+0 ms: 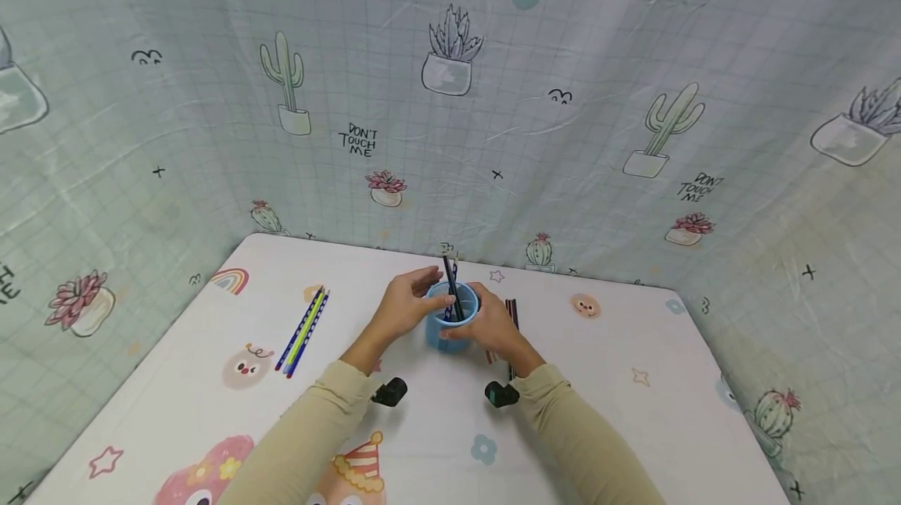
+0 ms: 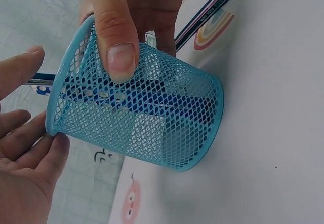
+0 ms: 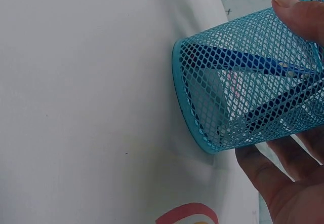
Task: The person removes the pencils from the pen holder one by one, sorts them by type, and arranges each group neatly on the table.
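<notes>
Over toward the surface's [image 1: 436,427] left edge there's a tidy bunch of blue-and-yellow pencils [image 1: 303,333], with dark pencils [image 1: 515,309] off right, kinda sorted. Bit farther, toward the far edge, the mesh cup [image 1: 436,339] holds a few cup pencils [image 1: 448,274]. Right hand [image 1: 496,325] pinches it thumb-to-fingers, probably steadying it; left hand's [image 1: 404,303] fingers sit loosely spread by the rim, can't tell if its thumb touches anything.

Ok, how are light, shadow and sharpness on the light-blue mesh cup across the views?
Head view: bright and even, soft shadow beside the beige right sleeve, the light-blue mesh cup too small for its holes to show; left wrist view: dimmer, holes clear, faint shadow on the white printed tabletop; right wrist view: dim too, soft shadow by the cup's base.
</notes>
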`<state>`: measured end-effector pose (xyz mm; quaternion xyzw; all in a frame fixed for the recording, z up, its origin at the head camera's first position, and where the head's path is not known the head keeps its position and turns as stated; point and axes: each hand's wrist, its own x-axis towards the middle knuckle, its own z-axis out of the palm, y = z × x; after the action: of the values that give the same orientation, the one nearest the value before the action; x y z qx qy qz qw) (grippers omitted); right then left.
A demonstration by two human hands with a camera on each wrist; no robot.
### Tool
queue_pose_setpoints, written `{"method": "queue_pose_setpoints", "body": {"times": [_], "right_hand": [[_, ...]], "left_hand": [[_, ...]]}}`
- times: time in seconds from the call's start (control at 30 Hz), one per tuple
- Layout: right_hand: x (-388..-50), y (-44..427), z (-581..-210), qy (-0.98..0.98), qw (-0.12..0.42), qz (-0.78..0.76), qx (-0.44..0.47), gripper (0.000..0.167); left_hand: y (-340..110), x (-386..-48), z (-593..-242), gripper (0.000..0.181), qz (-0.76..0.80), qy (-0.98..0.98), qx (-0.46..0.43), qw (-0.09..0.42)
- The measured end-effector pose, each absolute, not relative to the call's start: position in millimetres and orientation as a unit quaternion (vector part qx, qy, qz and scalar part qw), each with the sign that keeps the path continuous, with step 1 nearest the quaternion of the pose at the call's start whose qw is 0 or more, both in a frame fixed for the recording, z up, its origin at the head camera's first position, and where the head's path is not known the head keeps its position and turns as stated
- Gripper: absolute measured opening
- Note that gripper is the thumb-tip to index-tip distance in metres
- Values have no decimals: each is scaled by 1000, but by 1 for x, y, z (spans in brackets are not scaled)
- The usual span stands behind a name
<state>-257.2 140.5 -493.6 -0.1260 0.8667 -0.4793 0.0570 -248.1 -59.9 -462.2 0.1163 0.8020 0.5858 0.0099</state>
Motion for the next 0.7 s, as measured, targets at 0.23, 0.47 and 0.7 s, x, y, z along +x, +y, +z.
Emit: {"method": "queue_pose_setpoints", "body": {"times": [0.23,0.47,0.7], "right_hand": [[-258,141,-494,858,54,-495,-130,93],[-259,142,-493,857,57,-496,-127,93],[-258,139,-494,858,49,-495,-124,93]], "left_hand": [[-60,-251,-459,57,571,810,135,-2],[-56,-259,-459,50,556,821,131,-13],[-50,-264,-462,42,561,818,121,-29]]}}
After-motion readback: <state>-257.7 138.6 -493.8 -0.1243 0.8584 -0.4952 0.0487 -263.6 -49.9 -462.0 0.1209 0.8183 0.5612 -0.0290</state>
